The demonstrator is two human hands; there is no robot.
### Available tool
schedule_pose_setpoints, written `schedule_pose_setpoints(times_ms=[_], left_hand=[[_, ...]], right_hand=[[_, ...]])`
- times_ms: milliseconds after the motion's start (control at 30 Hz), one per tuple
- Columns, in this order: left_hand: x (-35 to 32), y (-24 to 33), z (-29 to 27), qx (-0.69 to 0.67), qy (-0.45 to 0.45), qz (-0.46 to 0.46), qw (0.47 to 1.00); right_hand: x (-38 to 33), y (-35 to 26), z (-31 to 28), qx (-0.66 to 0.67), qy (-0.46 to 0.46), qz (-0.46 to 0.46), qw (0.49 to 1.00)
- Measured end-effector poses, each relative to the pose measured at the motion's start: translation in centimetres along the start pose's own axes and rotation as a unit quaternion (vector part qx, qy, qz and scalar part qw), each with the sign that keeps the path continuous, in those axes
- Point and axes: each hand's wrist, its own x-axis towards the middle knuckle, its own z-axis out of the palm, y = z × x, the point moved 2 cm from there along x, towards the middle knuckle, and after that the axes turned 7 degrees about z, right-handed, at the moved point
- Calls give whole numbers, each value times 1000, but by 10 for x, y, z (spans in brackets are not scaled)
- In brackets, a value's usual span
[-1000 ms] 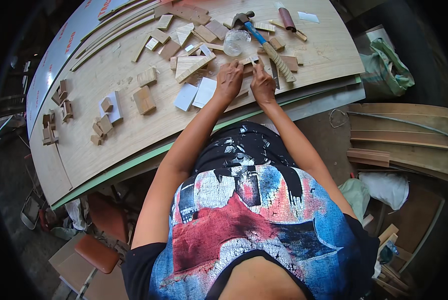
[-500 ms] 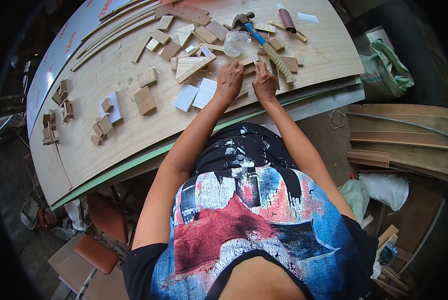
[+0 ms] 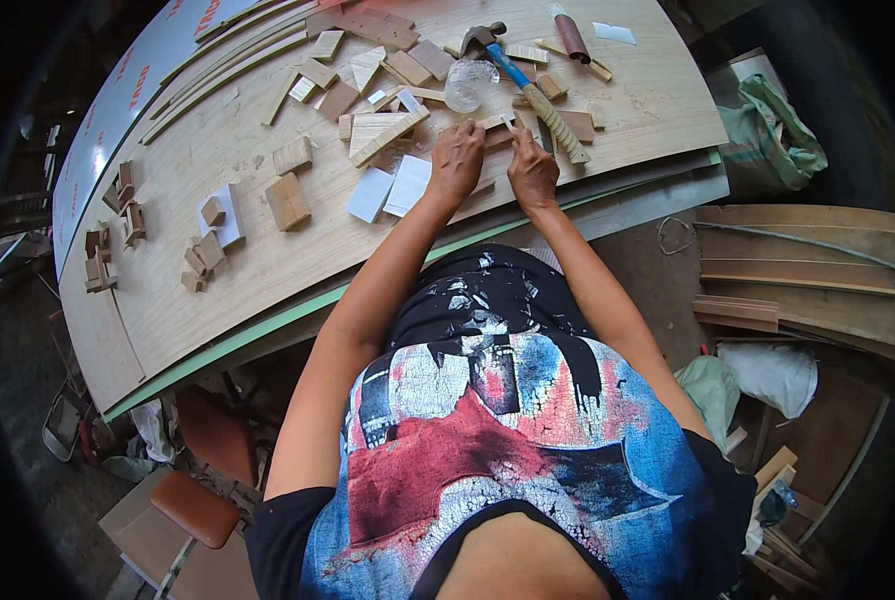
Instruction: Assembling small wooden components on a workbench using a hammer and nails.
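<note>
My left hand (image 3: 457, 160) is closed on the left end of a small wooden piece (image 3: 499, 136) near the table's front edge. My right hand (image 3: 533, 172) is closed at its right end, fingers pinched by a small whitish bit (image 3: 509, 120) too small to name. The fingers hide much of the wooden piece. Just right of that hand lies a claw hammer (image 3: 523, 78) with a blue and tan handle, its head pointing away. A clear plastic tub (image 3: 465, 92) stands beyond my hands. Two white squares (image 3: 409, 187) lie left of my left wrist.
Loose wood blocks (image 3: 366, 68) are scattered behind my hands, with long strips (image 3: 230, 85) at the far left. More small blocks (image 3: 288, 202) sit on the left of the plywood table (image 3: 198, 330). A brownish roll (image 3: 571, 38) lies at the far right. Boards (image 3: 798, 250) lie below, right.
My right hand has shifted slightly right and nearer to me, its fingers drawn a little back along the wooden piece. My left hand stays almost in place.
</note>
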Motion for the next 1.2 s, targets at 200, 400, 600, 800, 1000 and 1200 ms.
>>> schedule_pose_setpoints(times_ms=[200, 400, 600, 800, 1000, 1200], left_hand=[[0, -2, 1, -17, 0, -6, 1000], [0, -1, 2, -10, 10, 2, 1000], [1, 0, 1, -11, -3, 4, 1000], [2, -3, 0, -31, -13, -6, 999], [5, 4, -14, 5, 37, -12, 999], [18, -16, -20, -158, 164, -244, 943]], right_hand=[[-10, -9, 2, 5, -40, -6, 999], [2, -6, -5, 64, 7, 11, 998], [-2, -2, 6, 43, -16, 7, 999], [-5, -12, 0, 37, -64, 19, 997], [22, -15, -14, 69, 35, 44, 996], [65, -5, -1, 182, -26, 136, 973]])
